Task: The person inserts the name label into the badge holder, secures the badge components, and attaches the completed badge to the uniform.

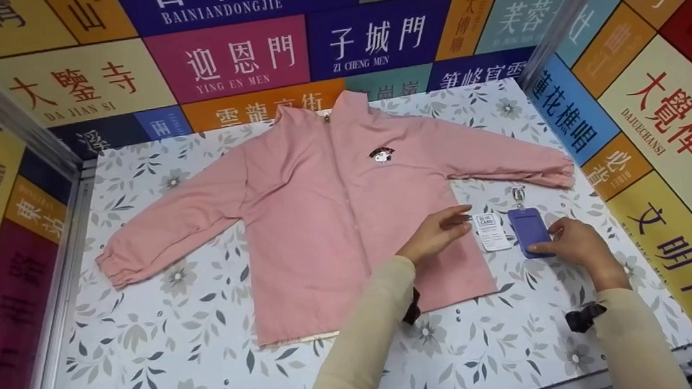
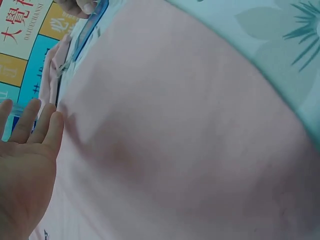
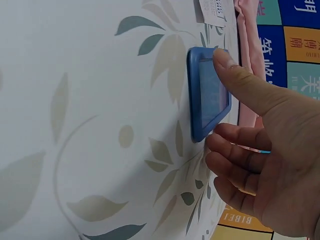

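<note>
A pink zip-up jacket [image 1: 305, 223] lies spread out, front up, on the floral-patterned table. My left hand [image 1: 440, 231] hovers over its lower right part, fingers extended and holding nothing; in the left wrist view the palm of this hand [image 2: 25, 175] shows beside the pink cloth. Just beyond the fingertips lies a white printed card [image 1: 491, 232]. To the right of the card is a blue-purple badge holder [image 1: 531, 231] with a metal clip [image 1: 518, 195] at its top. My right hand [image 1: 576, 246] pinches the holder's right edge, thumb [image 3: 225, 60] on its front face.
The floral tabletop [image 1: 146, 343] extends around the jacket. Panels with large Chinese lettering [image 1: 228, 60] stand behind and on both sides, with metal posts at the corners. The jacket's right-hand sleeve [image 1: 505, 149] stretches above the card and badge holder.
</note>
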`<state>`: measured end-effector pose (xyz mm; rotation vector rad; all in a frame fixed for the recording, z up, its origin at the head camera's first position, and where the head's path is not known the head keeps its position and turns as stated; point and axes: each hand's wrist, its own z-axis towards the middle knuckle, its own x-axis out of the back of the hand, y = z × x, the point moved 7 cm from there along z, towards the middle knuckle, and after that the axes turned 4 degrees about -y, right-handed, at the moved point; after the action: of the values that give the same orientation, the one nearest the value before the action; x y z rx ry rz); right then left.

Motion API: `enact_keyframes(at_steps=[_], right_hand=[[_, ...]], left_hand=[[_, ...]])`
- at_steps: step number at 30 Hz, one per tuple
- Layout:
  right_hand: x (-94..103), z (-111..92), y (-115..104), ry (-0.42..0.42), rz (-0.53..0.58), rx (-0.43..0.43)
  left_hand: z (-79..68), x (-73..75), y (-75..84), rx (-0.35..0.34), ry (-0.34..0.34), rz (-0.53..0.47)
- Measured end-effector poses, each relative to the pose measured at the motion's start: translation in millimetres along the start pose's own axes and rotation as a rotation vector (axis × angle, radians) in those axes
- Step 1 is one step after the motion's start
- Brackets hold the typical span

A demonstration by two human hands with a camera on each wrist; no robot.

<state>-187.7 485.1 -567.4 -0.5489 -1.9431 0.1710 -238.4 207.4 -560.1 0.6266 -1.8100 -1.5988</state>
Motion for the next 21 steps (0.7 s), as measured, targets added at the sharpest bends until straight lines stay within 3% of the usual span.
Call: enact_keyframes(at_steps=[8, 21], right_hand=[[-4.3, -0.4, 1.5, 0.04, -0.001, 0.013], [-2.8, 1.7, 3.1, 0.05, 0.083, 0.048]], left_hand=[[6.7, -22.6, -1.8, -0.014, -0.055, -0.078], [11.7, -31.5, 6.7, -0.034, -0.084, -0.064]])
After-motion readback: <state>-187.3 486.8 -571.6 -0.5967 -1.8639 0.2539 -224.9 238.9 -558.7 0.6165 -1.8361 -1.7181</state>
